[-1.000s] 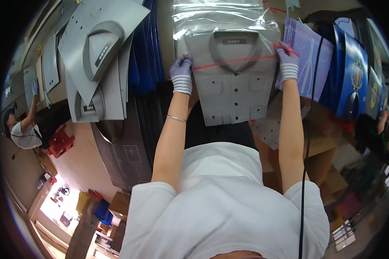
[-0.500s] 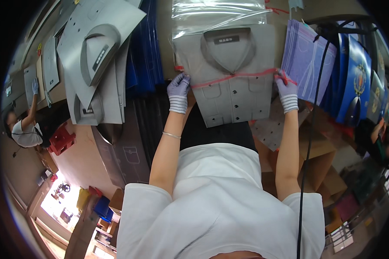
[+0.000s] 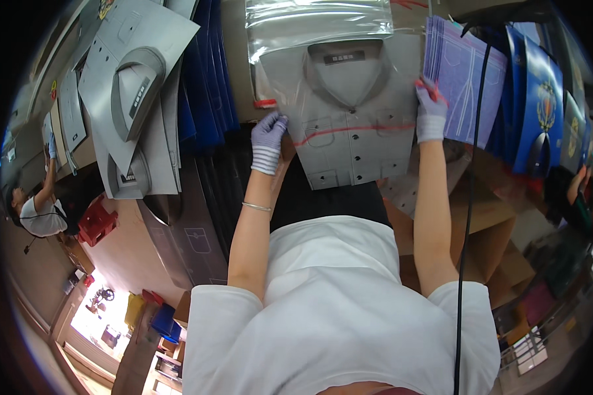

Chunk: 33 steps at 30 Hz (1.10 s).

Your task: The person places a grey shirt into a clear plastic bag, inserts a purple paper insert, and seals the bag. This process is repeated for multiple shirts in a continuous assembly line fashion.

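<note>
In front of me lies a flat grey folded shirt (image 3: 349, 148) with a stiff collar, pockets and dark buttons, covered by a clear plastic bag (image 3: 279, 82). A thin red strip (image 3: 359, 129) crosses the shirt at the pockets. My left hand (image 3: 269, 137), in a pale lilac glove with a striped cuff, has its fingers pinched at the bag's left edge. My right hand (image 3: 431, 113), gloved alike, is closed at the bag's right edge near the collar's level, with red at its fingertips. The exact grip there is small.
More clear plastic bags (image 3: 319, 29) lie beyond the shirt. At left are stacked grey shirts (image 3: 112, 92) and blue sheets (image 3: 207, 79); at right, purple pieces (image 3: 464, 79) and blue ones (image 3: 540, 105). A black cable (image 3: 471, 197) hangs at right. Another person (image 3: 43, 210) works far left.
My right hand has moved up along the bag's right edge. The red strip sits lower across the shirt. My left hand stays by the left edge, and the whole view has shifted slightly.
</note>
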Tool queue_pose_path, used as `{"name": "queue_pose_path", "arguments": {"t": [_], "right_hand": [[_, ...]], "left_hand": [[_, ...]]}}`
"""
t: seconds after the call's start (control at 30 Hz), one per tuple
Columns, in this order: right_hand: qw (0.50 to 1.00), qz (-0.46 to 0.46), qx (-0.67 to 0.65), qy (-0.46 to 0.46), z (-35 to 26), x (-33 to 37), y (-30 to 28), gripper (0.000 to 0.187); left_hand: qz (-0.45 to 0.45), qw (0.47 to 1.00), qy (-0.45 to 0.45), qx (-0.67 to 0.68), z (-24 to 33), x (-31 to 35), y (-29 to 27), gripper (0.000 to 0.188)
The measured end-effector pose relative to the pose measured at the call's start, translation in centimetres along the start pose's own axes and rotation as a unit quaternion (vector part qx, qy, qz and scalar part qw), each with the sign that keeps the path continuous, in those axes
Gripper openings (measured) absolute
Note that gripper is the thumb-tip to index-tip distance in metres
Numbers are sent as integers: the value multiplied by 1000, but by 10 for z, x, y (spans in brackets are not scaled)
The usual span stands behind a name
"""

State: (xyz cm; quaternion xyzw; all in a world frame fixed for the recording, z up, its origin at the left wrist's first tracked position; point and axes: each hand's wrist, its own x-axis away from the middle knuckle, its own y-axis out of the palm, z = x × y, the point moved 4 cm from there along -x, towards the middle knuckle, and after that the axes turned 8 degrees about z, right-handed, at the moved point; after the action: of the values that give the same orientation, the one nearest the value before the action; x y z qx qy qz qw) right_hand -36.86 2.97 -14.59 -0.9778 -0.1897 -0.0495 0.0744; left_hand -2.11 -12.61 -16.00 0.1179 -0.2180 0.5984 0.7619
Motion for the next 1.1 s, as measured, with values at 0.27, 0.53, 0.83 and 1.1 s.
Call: {"name": "queue_pose_path", "arguments": {"t": [0.27,0.53,0.83,1.1], "right_hand": [[981,36,134,138,101,169,-148,29],[996,-10,-25,81,-59,184,-94,21],[810,-132,339,-460,-265,190,-4,51],[914,-309,206,-166,-84,176,-12,17]], "left_hand": [[-203,954,-63,-210,-124,114,-31,14],[-404,868,-91,-273,26,133,-12,13],[-409,905,-9,120,136,139,21,53],[-138,979,-66,134,42,41,65,34]]}}
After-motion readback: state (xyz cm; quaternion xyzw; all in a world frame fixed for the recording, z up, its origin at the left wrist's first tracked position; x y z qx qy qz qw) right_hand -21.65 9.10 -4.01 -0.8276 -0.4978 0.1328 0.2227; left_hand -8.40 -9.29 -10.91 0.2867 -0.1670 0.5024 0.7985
